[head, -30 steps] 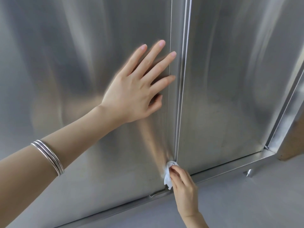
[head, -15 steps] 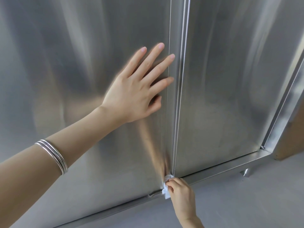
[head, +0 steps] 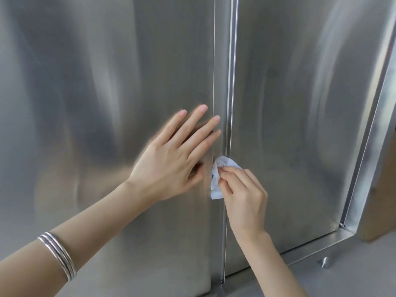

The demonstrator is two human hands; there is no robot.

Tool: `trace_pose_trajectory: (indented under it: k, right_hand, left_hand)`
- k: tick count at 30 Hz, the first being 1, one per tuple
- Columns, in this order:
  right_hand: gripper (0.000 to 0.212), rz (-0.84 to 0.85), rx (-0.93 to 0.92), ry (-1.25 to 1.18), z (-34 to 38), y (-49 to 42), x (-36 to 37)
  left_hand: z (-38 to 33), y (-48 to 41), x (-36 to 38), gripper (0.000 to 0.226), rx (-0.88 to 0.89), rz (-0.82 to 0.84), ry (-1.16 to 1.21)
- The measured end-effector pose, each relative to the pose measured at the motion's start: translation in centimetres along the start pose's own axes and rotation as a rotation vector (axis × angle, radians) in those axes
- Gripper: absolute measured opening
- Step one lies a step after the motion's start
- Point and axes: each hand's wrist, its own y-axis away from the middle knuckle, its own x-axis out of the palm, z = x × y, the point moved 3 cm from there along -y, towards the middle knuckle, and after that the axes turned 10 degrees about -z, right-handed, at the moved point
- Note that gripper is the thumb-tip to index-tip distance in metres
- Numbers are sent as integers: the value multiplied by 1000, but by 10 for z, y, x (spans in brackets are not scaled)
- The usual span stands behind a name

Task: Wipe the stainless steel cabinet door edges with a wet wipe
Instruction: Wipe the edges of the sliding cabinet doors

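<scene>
- A brushed stainless steel cabinet front fills the view, seen from above and close up, with a left cabinet door (head: 96, 103) and a right cabinet door (head: 300, 125).
- A narrow vertical seam (head: 232, 61) runs from top to bottom where the two door edges meet.
- The left hand (head: 171, 159) lies flat on the left door with its fingers straight and spread. It holds nothing, and its fingertips reach the folded strip along that door's edge.
- A stack of thin silver bangles (head: 57, 256) circles the left forearm.
- The right hand (head: 242, 196) comes up from below with its fingers curled. It pinches a small crumpled white wet wipe (head: 215, 183) between thumb and fingertips.
- The wipe sits against the seam about midway up the visible part of the doors, just beside the left hand's thumb. Its loose end hangs down over the left door's edge.
- A steel frame (head: 310, 249) borders the right door along its bottom and right side.
- A short metal foot (head: 324, 262) stands under the frame on the grey floor (head: 353, 279).
- A brown panel (head: 385, 189) shows at the far right.
</scene>
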Motion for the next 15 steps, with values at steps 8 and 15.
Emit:
trace_pose_trajectory:
  k: [8,15]
  right_hand:
    - [27,511,66,184,9,56,-29]
    - [22,560,191,252,-2,-29,-78]
  left_hand:
    - [2,-1,-4,58,-5,27,41]
    - [1,-9,-17,38,-109,-12,246]
